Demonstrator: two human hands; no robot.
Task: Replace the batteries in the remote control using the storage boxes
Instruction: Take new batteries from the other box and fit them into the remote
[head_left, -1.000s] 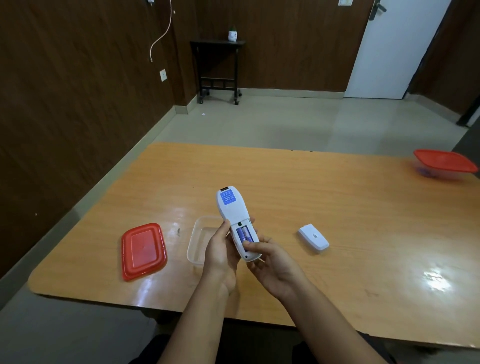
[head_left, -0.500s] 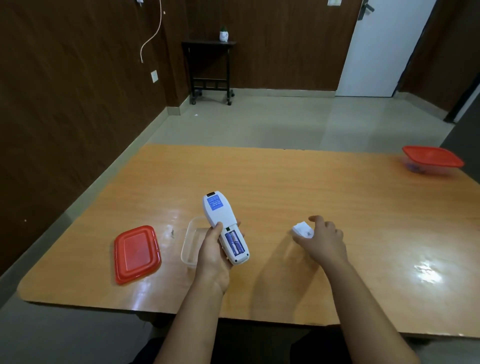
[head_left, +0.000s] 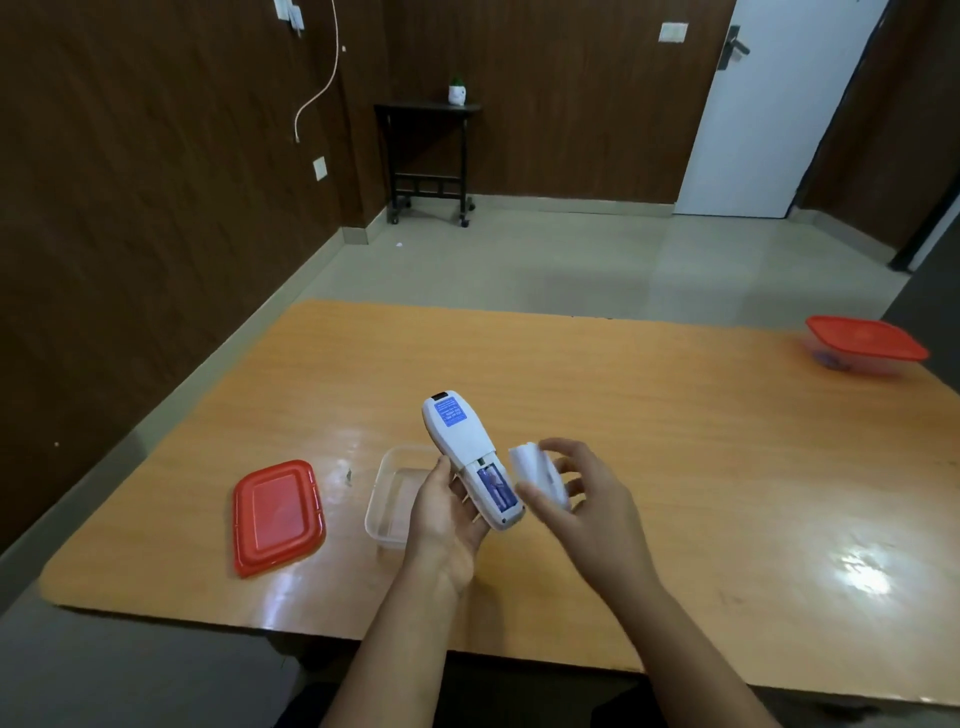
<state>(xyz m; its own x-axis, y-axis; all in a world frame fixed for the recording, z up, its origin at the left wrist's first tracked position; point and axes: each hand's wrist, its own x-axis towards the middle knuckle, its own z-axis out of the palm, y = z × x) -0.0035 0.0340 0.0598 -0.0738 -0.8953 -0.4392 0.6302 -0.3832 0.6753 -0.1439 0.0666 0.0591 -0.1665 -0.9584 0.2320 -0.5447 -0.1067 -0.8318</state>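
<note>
My left hand (head_left: 445, 512) holds the white remote control (head_left: 467, 452) back side up over the table, its battery bay open with blue batteries (head_left: 494, 486) showing inside. Just right of the remote, my right hand (head_left: 582, 499) grips the white battery cover (head_left: 537, 470), held off the table and slightly blurred. Under my left hand sits an open clear storage box (head_left: 389, 493), which looks empty. Its red lid (head_left: 278, 517) lies flat to the left.
A second clear box with a red lid on it (head_left: 865, 345) stands at the far right of the orange wooden table (head_left: 675, 415). Beyond the table are bare floor, a small black side table (head_left: 428, 156) and a white door.
My right hand left the remote, reached right to the battery cover on the table, picked it up and brought it back beside the remote. The left hand kept the remote.
</note>
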